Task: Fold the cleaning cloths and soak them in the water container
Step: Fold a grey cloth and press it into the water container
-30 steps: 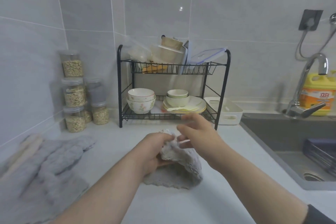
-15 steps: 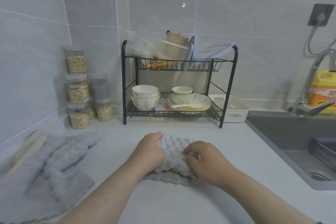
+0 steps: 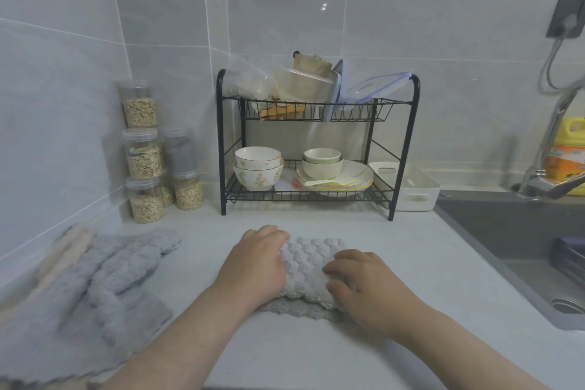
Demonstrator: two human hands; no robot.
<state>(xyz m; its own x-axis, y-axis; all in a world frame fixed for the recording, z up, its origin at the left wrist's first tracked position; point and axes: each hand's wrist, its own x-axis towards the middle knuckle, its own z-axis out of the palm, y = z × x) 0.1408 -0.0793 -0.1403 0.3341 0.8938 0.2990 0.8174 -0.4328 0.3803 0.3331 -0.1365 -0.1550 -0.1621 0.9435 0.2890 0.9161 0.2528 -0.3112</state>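
One cloth [image 3: 311, 266] lies part-folded between the hands. The left hand [image 3: 256, 263] and right hand [image 3: 370, 288] each clutch an end. Left of them an unfolded pile [image 3: 95, 288] waits, and soaking looks not yet begun.

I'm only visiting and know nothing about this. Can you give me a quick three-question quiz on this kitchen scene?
1. True or false: the left hand and the right hand are both on the folded cloth.
2. Where do the unfolded cloths lie? A) in the sink B) on the counter, at the person's left C) on a plate
3. Fill in: the bowls sit on the rack's ____ shelf.
Key: 1 true; 2 B; 3 lower.
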